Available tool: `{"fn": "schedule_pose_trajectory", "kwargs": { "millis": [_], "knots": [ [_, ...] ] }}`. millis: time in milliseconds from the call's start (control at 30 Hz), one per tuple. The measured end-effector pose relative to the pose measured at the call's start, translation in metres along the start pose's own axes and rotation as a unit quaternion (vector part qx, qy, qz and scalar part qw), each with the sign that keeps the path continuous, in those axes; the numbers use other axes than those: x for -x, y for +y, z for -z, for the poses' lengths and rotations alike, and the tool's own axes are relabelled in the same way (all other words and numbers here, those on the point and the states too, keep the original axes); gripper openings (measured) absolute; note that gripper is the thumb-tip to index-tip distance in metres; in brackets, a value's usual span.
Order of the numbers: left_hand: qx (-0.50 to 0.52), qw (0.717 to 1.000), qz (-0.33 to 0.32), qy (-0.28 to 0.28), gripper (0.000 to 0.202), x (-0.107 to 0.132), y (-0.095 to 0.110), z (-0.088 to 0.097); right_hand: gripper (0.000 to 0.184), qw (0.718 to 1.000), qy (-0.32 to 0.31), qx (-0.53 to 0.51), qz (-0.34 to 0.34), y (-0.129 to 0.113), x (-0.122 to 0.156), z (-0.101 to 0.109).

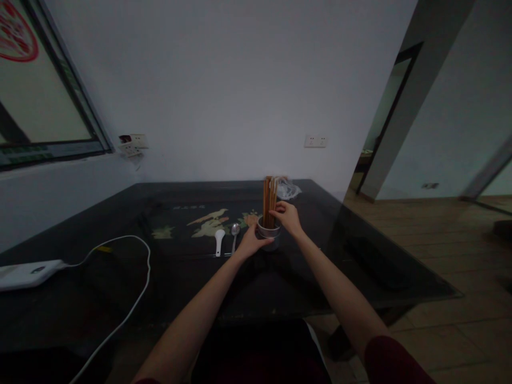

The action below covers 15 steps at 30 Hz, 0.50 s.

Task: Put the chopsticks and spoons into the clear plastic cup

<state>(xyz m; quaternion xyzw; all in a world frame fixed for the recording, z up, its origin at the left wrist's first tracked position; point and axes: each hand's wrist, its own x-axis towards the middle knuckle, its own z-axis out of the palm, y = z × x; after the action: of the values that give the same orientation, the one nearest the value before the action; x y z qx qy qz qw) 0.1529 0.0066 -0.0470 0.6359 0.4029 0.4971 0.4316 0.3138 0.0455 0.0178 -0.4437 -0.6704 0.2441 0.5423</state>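
Note:
A small metal cup (269, 231) stands on the dark glass table (180, 277), and a bundle of wooden chopsticks (269, 200) stands upright in it. My left hand (251, 242) wraps round the cup's left side and base. My right hand (286, 216) is closed on the lower part of the chopsticks, just above the cup's rim. A white ceramic spoon (218, 241) and a metal spoon (234, 233) lie side by side just left of my left hand.
A white power bank (28, 273) with a white cable (136, 288) lies at the table's left. Crumpled clear plastic (288, 189) sits behind the chopsticks near the wall. Wooden floor and a doorway open to the right of the table.

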Motion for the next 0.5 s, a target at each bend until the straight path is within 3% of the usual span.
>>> {"fn": "schedule_pose_trajectory", "kwargs": {
  "millis": [500],
  "knots": [
    [-0.005, 1.0, -0.009, -0.004, 0.081, 0.0019, 0.0024, 0.0009, 0.02, 0.999, -0.026, -0.025, -0.003, 0.0072, -0.002, -0.0012]
  ]
}}
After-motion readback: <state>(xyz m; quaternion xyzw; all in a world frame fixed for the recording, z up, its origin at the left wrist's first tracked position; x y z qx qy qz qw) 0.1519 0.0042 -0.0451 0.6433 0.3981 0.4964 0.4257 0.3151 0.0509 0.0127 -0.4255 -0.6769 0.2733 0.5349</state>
